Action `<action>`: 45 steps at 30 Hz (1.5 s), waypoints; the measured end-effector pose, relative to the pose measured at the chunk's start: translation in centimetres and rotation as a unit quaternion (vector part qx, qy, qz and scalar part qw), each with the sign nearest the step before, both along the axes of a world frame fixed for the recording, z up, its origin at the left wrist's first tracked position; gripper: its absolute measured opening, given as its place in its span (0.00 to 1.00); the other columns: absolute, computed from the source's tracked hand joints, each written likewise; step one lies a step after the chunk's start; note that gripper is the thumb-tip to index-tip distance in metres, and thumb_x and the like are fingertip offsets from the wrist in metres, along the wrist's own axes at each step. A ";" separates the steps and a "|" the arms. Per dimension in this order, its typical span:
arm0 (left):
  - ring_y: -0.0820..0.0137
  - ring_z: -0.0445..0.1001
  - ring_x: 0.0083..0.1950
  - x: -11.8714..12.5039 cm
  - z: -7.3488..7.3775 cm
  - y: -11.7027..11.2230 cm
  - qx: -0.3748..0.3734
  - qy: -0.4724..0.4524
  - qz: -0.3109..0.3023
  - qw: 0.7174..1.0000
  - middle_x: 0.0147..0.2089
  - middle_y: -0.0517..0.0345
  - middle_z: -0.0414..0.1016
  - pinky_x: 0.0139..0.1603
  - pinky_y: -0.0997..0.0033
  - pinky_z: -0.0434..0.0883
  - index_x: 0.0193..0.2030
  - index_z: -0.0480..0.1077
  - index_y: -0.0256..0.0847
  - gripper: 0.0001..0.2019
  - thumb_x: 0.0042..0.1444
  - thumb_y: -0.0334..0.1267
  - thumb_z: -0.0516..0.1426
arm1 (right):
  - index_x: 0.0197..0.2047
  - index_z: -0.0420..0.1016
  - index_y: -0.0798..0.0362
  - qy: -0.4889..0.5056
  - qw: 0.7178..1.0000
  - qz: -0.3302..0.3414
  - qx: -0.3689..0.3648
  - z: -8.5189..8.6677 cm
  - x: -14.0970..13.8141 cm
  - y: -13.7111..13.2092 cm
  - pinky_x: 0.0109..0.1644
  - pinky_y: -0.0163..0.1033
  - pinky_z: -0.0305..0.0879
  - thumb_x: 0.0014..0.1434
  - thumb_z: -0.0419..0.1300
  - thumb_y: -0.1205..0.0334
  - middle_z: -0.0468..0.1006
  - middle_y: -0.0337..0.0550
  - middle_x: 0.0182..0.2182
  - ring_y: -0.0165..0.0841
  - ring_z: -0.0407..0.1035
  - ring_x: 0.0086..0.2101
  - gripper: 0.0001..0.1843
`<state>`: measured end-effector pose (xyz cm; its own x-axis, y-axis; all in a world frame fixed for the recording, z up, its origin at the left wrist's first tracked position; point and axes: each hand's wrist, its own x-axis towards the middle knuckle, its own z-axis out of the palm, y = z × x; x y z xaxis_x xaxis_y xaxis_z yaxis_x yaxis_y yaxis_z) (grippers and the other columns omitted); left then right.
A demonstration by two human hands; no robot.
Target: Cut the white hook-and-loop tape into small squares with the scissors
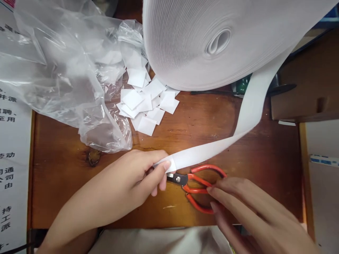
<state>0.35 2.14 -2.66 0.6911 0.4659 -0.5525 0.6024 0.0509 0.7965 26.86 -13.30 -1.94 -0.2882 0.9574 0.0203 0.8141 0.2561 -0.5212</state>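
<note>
My left hand [143,173] pinches the free end of a white flat tape [203,153] between thumb and fingers. A small white square piece [171,165] lies over the tape at my thumb. From there the tape runs right, twists, and rises to a large white roll [182,46]. Below the tape, scissors [197,183] with orange-red handles lie on the table, their blades partly hidden by my left fingers. My right hand [246,208] is at the scissors' handles, its fingers stretched out and apart from the thumb, fingertips at the handle; it does not grip them.
Several cut white squares [145,102] lie in a loose pile left of the roll on the wooden table [201,120]. A crumpled clear plastic bag [79,77] covers the upper left. At right stands a brown cardboard box [309,81]. A printed sheet [12,151] is along the left edge.
</note>
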 end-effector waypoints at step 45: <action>0.73 0.69 0.31 0.0 1.2 -2.5 0.016 -0.012 0.065 0.998 0.31 0.66 0.73 0.33 0.68 0.61 0.35 0.74 0.45 0.22 0.82 0.52 0.53 | 0.36 0.72 0.49 0.241 0.950 -0.136 -0.146 -0.2 -3.2 2.4 0.29 0.35 0.61 0.75 0.63 0.63 0.67 0.33 0.25 0.29 0.64 0.26 0.12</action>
<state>0.32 -0.39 -1.42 0.6366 0.5690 -0.5206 0.5740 0.1013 0.8126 23.69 -10.87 -2.16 -0.0535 0.9803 -0.1900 0.4784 -0.1419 -0.8666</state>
